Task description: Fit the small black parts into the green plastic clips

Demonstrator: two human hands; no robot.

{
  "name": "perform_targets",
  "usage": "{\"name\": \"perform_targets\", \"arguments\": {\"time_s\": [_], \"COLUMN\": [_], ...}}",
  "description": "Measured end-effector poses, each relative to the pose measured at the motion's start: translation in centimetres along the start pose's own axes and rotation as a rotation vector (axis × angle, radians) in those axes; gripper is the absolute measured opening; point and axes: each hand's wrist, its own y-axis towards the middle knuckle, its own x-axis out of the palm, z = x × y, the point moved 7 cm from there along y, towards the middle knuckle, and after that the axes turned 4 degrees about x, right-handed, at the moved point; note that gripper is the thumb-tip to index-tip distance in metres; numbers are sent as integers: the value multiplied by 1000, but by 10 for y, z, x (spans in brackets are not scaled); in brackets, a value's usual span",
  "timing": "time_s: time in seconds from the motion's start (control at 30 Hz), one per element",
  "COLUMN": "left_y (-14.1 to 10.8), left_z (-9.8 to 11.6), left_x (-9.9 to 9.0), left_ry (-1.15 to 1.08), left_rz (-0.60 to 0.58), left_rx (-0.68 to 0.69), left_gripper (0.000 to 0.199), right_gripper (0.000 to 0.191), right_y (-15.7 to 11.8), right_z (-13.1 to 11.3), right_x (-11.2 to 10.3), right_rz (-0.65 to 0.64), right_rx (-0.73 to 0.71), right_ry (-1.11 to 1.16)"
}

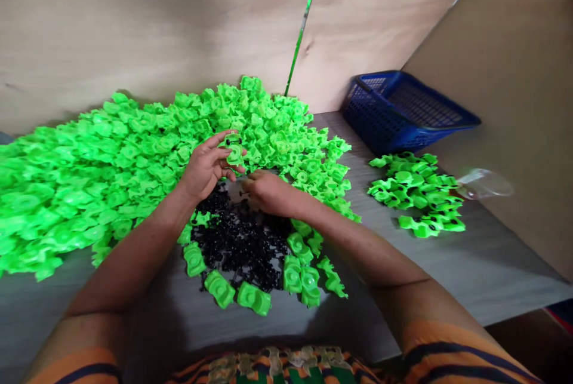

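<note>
My left hand holds up a green plastic car body between thumb and fingers, its underside facing me, with a black axle piece across its upper end. Just right of it, my right hand has its fingers pinched near a small black part over the table; whether it grips the part is hard to tell. Below both hands lies a pile of small black axle parts. Several green car bodies lie around the front edge of that pile.
A large heap of green car bodies spreads along the back and left. At right stand a blue basket, a smaller group of green pieces with black parts and a clear plastic item. A thin green-marked stick leans at the wall.
</note>
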Motion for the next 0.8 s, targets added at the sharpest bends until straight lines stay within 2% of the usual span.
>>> {"name": "perform_targets", "arguments": {"time_s": [0.17,0.3,0.5,0.67,0.8], "left_y": [1,-2,-6,-9,-11], "left_z": [-5,-8,-9,-6,-5], "left_x": [4,10,17,19,22], "left_ry": [-72,-135,-75,-28,-60], "left_rz": [-50,-74,-133,-100,-78], "left_rx": [-19,-1,48,72,39], "left_gripper": [68,66,75,75,74], "right_gripper": [26,15,14,15,15], "right_y": [-16,-18,-19,-21,-21], "right_z": [17,24,24,21,19], "right_x": [-50,-57,-54,-52,-51], "right_rz": [403,572,699,693,710], "right_rx": [1,43,77,59,43], "right_ry": [373,510,481,409,368]}}
